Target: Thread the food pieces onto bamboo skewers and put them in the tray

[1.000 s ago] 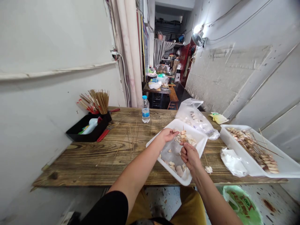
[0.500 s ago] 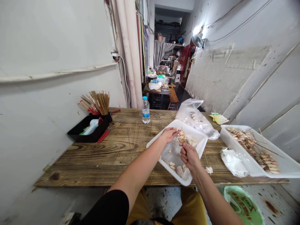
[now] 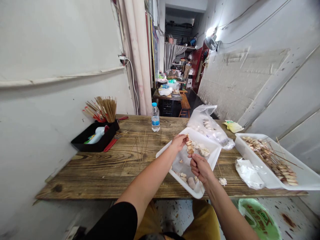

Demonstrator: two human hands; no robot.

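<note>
My right hand is closed round the lower end of a thin wooden skewer, over the white tray. Several pale, brown-edged pieces that look like mushroom are stacked along that skewer. At its upper end my left hand pinches another such piece, its fingertips against the skewer's tip. Loose mushroom pieces lie inside the tray below, some near the far right side and others in the near corner. My fingers hide most of the bare skewer.
Right of the tray, a second white tray holds many loaded skewers. A plastic bag sits behind. Loose skewers, a water bottle and a black box are leftward. A person sits far back.
My left hand has brought its piece onto the skewer's top end, from beside it. The skewer and both hands have shifted slightly left.
</note>
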